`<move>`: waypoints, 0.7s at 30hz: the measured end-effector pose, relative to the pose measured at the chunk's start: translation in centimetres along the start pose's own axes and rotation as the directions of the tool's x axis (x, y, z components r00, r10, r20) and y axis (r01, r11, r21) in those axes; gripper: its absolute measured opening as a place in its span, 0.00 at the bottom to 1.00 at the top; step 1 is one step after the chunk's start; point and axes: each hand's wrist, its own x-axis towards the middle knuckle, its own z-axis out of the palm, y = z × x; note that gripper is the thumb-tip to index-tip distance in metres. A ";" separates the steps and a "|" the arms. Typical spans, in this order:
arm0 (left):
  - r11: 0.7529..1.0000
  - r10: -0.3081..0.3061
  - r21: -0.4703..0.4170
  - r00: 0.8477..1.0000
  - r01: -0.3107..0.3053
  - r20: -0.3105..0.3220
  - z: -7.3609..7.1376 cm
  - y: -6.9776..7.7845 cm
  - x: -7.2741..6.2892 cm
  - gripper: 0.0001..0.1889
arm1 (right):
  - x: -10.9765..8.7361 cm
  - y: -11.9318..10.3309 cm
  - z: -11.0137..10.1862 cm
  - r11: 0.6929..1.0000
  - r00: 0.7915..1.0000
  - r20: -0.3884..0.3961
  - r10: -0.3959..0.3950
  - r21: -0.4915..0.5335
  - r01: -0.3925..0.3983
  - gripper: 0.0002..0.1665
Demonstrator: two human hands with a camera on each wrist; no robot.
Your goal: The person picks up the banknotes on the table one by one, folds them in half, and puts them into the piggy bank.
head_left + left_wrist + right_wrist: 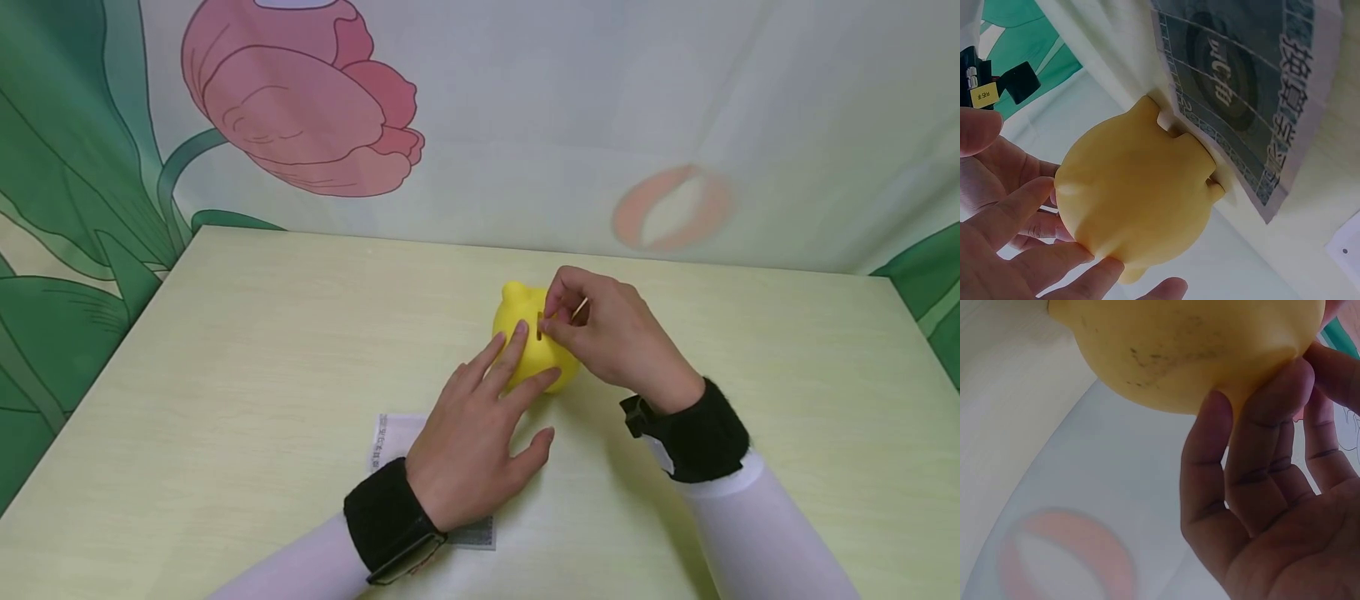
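A yellow piggy bank (536,358) stands on the table with a dark coin slot (539,332) in its top. My left hand (480,442) rests on its near side with fingers spread and fairly straight; in the left wrist view those fingertips touch the rounded body (1135,187). At the slot, the thumb and forefinger of my right hand (618,333) come together. Whether anything thin is between them is hidden. From the right wrist view, the fingertips of the right hand (1272,481) meet the bank's surface (1166,356), which has small dark marks.
Under my left wrist lies a printed sheet (393,433) with a dark pattern and characters, larger in the left wrist view. A white corner with a dot (1347,253) shows at that view's edge. Behind the table (262,333) hangs a flower-printed cloth (525,125).
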 end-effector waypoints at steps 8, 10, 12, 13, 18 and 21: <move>1.000 -0.001 -0.006 1.000 0.001 0.006 -0.1 0.0 -0.1 0.27 | 0.0 0.0 0.1 1.000 1.000 0.003 0.012 0.004 -0.012 0.06; 1.000 -0.005 -0.020 1.000 0.005 0.008 -0.2 0.0 -0.2 0.26 | -0.1 0.0 0.2 1.000 1.000 0.004 0.014 0.006 -0.014 0.06; 0.999 -0.011 -0.047 1.000 0.012 0.018 -0.4 -0.2 -0.3 0.25 | -0.1 0.0 0.3 1.000 1.000 0.004 0.013 0.007 -0.013 0.06; 0.997 -0.019 -0.068 0.999 0.021 0.030 -0.6 -0.2 -0.3 0.25 | -0.1 -0.1 0.3 1.000 1.000 0.004 0.012 0.007 -0.012 0.06; 0.968 -0.068 -0.231 0.989 0.098 0.133 -1.6 -0.5 0.1 0.27 | -0.2 -0.2 0.3 1.000 1.000 -0.004 0.008 -0.002 -0.008 0.05; 0.938 -0.080 -0.318 0.980 0.136 0.183 -2.4 -0.7 0.3 0.29 | -0.4 -0.2 0.2 1.000 1.000 -0.010 0.020 -0.006 -0.020 0.04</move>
